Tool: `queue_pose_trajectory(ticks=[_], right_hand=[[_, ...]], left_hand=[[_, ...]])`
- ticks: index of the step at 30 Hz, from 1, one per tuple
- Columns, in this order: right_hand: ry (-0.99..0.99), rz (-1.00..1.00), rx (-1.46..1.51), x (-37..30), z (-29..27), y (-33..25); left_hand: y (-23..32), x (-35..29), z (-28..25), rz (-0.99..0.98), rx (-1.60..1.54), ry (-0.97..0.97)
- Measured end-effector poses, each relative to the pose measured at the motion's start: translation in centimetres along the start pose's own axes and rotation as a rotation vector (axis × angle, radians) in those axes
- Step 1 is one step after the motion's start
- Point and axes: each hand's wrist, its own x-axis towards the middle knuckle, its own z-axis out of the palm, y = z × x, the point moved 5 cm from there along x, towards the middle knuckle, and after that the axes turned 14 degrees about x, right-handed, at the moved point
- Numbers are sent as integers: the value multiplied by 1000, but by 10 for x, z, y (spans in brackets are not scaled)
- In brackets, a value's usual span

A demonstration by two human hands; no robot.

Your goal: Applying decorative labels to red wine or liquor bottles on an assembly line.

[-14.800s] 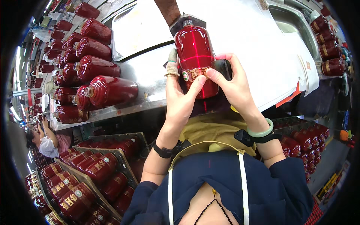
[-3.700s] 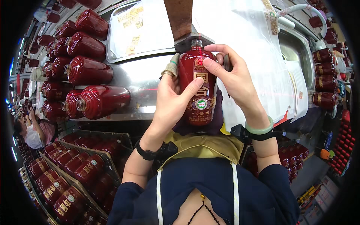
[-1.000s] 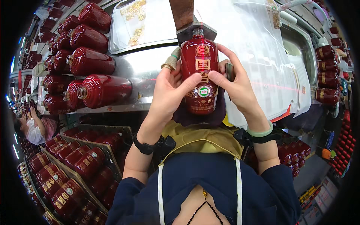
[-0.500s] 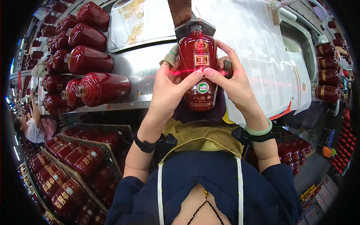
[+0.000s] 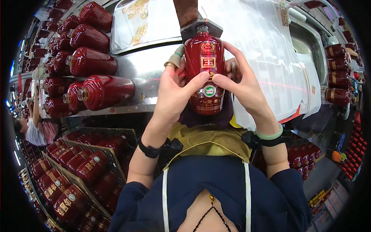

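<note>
A glossy dark-red glass bottle (image 5: 207, 104) lies on its back before me, neck pointing away, with gold emblems and a round green-and-white label on its front. Around its left side is my left hand (image 5: 172, 89), thumb pressed on the front and a cloth finger cot (image 5: 174, 58) on one finger. My right hand (image 5: 244, 83) grips the other side, its thumb also on the glass. Between the two thumbtips a bit of gold marking shows. The bottle's neck rests in a dark metal holder (image 5: 216, 31); its base lies over dark cloth (image 5: 228, 112). A red light line runs down the bottle.
Several plain red bottles (image 5: 92, 62) lie and stand at the left of the metal table. A tray (image 5: 118, 42) with gold stickers sits behind; white sheets (image 5: 266, 58) cover the right. Crates of labelled bottles (image 5: 91, 164) stand lower left. A co-worker (image 5: 36, 131) is far left.
My thumbs have drawn slightly apart, the right one shifting right and down. The bright red glow on my fingers has faded. The bottle stays in place.
</note>
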Motion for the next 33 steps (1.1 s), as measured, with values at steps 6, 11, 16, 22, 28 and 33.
queue_pose_trajectory(ticks=[6, 11, 16, 22, 28, 33], right_hand=[[56, -239, 10, 18, -15, -41], [-48, -859, -636, 18, 11, -90], [-484, -1029, -846, -19, 30, -62], [-154, -984, -874, 34, 12, -89], [-557, -1131, -753, -25, 11, -48], [138, -916, -733, 21, -19, -62]], left_hand=[[-1, 1, 8, 44, 77, 55], [1, -5, 4, 33, 125, -13], [-3, -12, -25, 70, 71, 104], [5, -8, -22, 91, 59, 155], [-5, -6, -27, 73, 20, 159], [2, -6, -22, 177, 171, 159]])
